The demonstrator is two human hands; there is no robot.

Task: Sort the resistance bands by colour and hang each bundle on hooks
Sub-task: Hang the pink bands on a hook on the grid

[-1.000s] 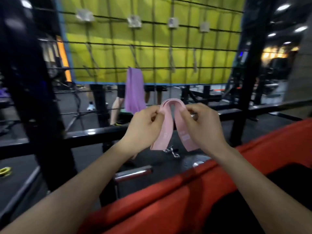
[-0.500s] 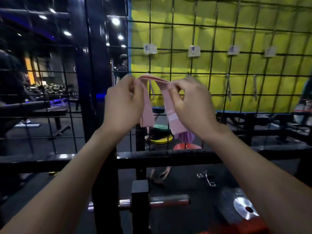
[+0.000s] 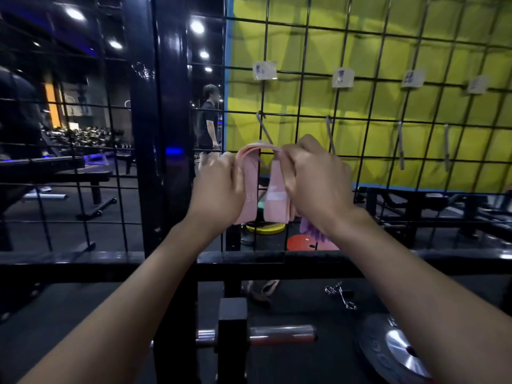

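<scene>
left fingers (image 3: 231, 164), right fingers (image 3: 288, 153) pinching pink bands (image 3: 273, 200)

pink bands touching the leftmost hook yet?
Cannot tell. In the head view the pink bands, gripped by both hands, arch across the leftmost hook's lower end, hiding its tip; neither contact nor gap shows.
</scene>
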